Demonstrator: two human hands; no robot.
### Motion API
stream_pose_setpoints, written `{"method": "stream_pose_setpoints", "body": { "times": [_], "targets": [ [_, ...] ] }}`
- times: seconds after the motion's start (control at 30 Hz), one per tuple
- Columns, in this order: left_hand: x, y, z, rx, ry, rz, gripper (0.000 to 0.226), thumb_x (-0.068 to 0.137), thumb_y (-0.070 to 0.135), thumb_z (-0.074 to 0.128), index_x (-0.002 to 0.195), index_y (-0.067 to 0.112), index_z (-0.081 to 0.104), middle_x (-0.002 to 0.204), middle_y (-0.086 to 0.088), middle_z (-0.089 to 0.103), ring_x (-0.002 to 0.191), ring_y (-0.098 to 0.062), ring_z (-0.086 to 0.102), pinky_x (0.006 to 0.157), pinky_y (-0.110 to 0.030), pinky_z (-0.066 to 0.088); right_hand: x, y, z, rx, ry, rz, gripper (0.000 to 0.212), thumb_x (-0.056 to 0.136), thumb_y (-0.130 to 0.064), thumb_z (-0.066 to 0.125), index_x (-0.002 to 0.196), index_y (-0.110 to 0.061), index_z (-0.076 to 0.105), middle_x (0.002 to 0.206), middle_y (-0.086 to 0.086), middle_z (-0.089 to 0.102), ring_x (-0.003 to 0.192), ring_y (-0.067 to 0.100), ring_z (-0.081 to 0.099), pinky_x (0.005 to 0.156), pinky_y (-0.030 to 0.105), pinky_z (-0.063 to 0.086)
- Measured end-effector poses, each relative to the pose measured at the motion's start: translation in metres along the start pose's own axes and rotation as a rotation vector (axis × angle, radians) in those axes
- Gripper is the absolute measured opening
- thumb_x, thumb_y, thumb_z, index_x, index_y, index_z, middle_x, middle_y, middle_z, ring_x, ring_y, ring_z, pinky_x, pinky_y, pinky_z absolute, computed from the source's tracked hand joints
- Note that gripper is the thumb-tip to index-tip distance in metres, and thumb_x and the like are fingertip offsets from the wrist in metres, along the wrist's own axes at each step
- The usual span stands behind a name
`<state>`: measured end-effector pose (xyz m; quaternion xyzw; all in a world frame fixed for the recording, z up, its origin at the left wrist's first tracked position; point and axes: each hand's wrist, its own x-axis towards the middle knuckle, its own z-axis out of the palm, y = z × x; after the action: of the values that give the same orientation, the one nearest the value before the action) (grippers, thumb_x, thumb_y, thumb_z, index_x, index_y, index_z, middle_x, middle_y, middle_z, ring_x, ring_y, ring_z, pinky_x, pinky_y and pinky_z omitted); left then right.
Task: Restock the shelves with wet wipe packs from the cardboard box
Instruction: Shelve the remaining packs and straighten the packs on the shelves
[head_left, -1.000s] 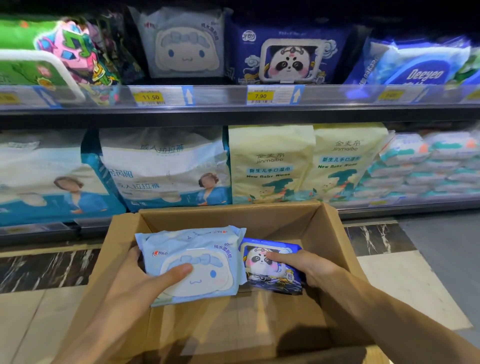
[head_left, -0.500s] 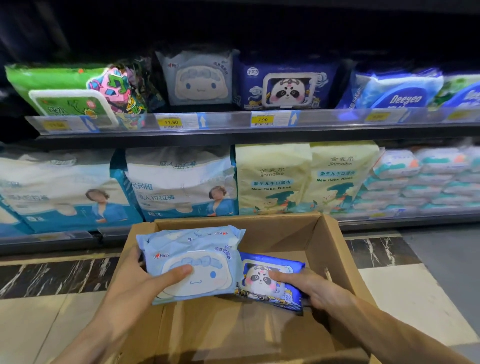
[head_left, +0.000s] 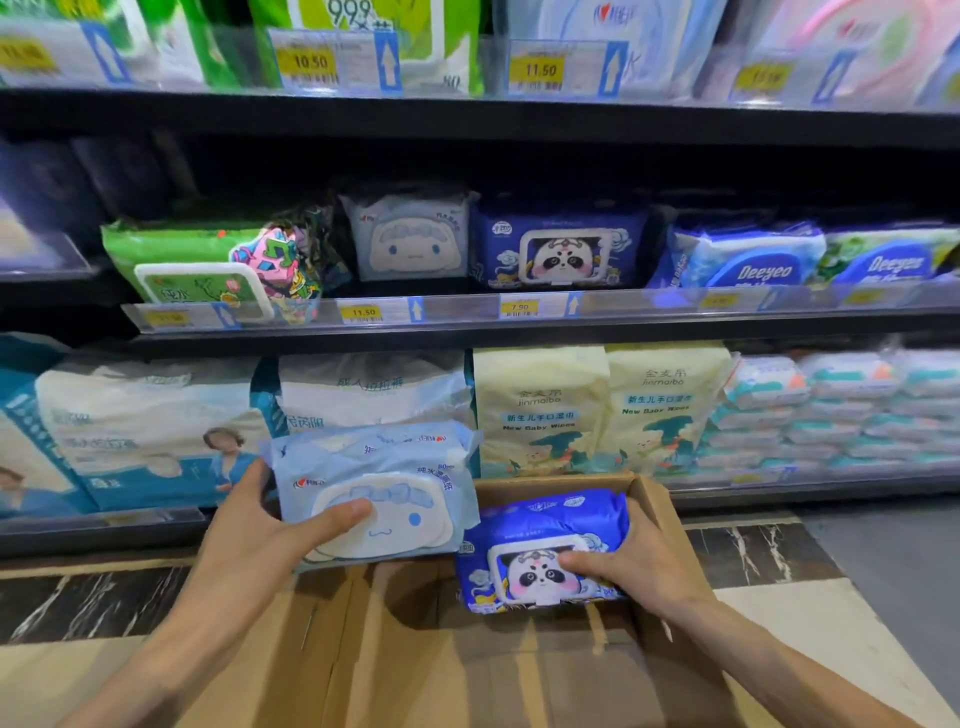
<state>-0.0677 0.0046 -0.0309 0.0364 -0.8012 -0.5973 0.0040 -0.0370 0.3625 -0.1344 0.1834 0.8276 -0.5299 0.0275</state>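
Observation:
My left hand (head_left: 249, 540) grips a light blue wet wipe pack (head_left: 374, 488) with a cartoon face, thumb on its lid, lifted above the open cardboard box (head_left: 519, 665). My right hand (head_left: 634, 561) grips a dark blue panda wet wipe pack (head_left: 545, 545) over the box's right side. On the middle shelf (head_left: 467, 312) stand a matching light blue pack (head_left: 410, 239) and a matching panda pack (head_left: 561, 249).
The box stands on the tiled floor before the shelving. Large diaper bags (head_left: 156, 431) and yellow baby wipe bags (head_left: 597, 405) fill the bottom shelf. Green packs (head_left: 192, 265) and Deeyeo packs (head_left: 758, 260) flank the middle shelf. Price tags line the shelf rails.
Both hands have risen out of the box with their packs, toward the shelves. The view has tilted up, showing a higher shelf.

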Motion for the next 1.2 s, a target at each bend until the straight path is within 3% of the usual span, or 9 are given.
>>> {"method": "stream_pose_setpoints", "body": {
  "times": [0.2, 0.33, 0.47, 0.57, 0.73, 0.83, 0.97, 1.07, 1.2],
  "targets": [
    [0.01, 0.045, -0.01, 0.051, 0.085, 0.218, 0.084, 0.06, 0.044, 0.09, 0.135, 0.039, 0.052, 0.13, 0.016, 0.065, 0.118, -0.006, 0.062, 0.094, -0.039, 0.055, -0.02, -0.06, -0.044, 0.039, 0.034, -0.181, 0.07, 0.059, -0.022, 0.099, 0.115, -0.033, 0.059, 0.103, -0.013, 0.076, 0.083, -0.006, 0.072, 0.068, 0.013, 0.054],
    [0.022, 0.079, -0.017, -0.061, 0.123, 0.32, 0.08, 0.057, 0.039, 0.088, 0.13, 0.04, 0.056, 0.117, 0.02, 0.071, 0.104, 0.007, 0.066, 0.078, -0.018, 0.055, -0.027, -0.093, -0.07, 0.133, 0.061, -0.211, 0.081, 0.047, -0.038, 0.101, 0.117, -0.032, 0.06, 0.098, -0.01, 0.081, 0.086, 0.007, 0.078, 0.079, 0.032, 0.06],
    [0.037, 0.107, -0.02, -0.102, 0.134, 0.396, 0.068, 0.069, 0.032, 0.086, 0.131, 0.033, 0.057, 0.114, 0.018, 0.073, 0.098, 0.006, 0.069, 0.067, -0.01, 0.056, -0.028, -0.128, -0.093, 0.162, 0.132, -0.316, 0.081, 0.044, -0.045, 0.099, 0.116, -0.027, 0.064, 0.09, -0.014, 0.082, 0.078, 0.003, 0.077, 0.068, 0.023, 0.055],
    [0.053, 0.123, -0.017, -0.138, 0.142, 0.409, 0.057, 0.075, 0.034, 0.083, 0.127, 0.029, 0.06, 0.111, 0.015, 0.073, 0.093, 0.008, 0.069, 0.069, -0.011, 0.055, -0.026, -0.149, -0.107, 0.188, 0.172, -0.383, 0.07, 0.054, -0.029, 0.094, 0.118, -0.031, 0.065, 0.092, -0.016, 0.081, 0.076, 0.001, 0.076, 0.068, 0.025, 0.054],
    [0.096, 0.137, -0.006, -0.153, 0.154, 0.439, 0.065, 0.07, 0.035, 0.089, 0.127, 0.027, 0.059, 0.116, 0.01, 0.073, 0.104, -0.006, 0.071, 0.092, -0.035, 0.058, -0.015, -0.158, -0.122, 0.24, 0.245, -0.443, 0.072, 0.041, -0.043, 0.091, 0.108, -0.033, 0.066, 0.09, -0.017, 0.08, 0.066, -0.005, 0.071, 0.063, 0.027, 0.052],
    [0.121, 0.136, 0.006, -0.058, 0.151, 0.519, 0.068, 0.071, 0.027, 0.091, 0.129, 0.03, 0.055, 0.117, 0.013, 0.071, 0.106, -0.004, 0.068, 0.09, -0.032, 0.057, -0.008, -0.154, -0.127, 0.237, 0.311, -0.47, 0.088, 0.025, -0.068, 0.092, 0.104, -0.034, 0.069, 0.086, -0.017, 0.08, 0.063, -0.005, 0.069, 0.055, 0.014, 0.055],
    [0.15, 0.136, 0.022, 0.012, 0.167, 0.58, 0.07, 0.07, 0.023, 0.091, 0.128, 0.026, 0.051, 0.116, 0.013, 0.068, 0.102, 0.006, 0.064, 0.086, -0.02, 0.052, 0.005, -0.148, -0.127, 0.262, 0.316, -0.484, 0.066, 0.038, -0.046, 0.087, 0.101, -0.045, 0.071, 0.093, -0.02, 0.08, 0.071, -0.006, 0.073, 0.058, 0.01, 0.055],
    [0.177, 0.145, 0.025, 0.104, 0.176, 0.575, 0.062, 0.072, 0.019, 0.09, 0.119, 0.021, 0.049, 0.106, 0.015, 0.065, 0.087, 0.02, 0.059, 0.074, -0.006, 0.047, 0.017, -0.14, -0.126, 0.244, 0.335, -0.494, 0.071, 0.039, -0.046, 0.087, 0.107, -0.033, 0.07, 0.094, -0.02, 0.08, 0.073, -0.005, 0.073, 0.061, 0.012, 0.056],
    [0.207, 0.142, 0.027, 0.249, 0.033, 0.467, 0.061, 0.078, 0.025, 0.086, 0.126, 0.021, 0.048, 0.108, 0.013, 0.064, 0.097, -0.003, 0.061, 0.084, -0.017, 0.051, 0.028, -0.138, -0.12, 0.232, 0.338, -0.506, 0.085, 0.04, -0.049, 0.091, 0.119, -0.025, 0.069, 0.103, -0.01, 0.081, 0.086, 0.006, 0.077, 0.07, 0.033, 0.061]
  ]
}}
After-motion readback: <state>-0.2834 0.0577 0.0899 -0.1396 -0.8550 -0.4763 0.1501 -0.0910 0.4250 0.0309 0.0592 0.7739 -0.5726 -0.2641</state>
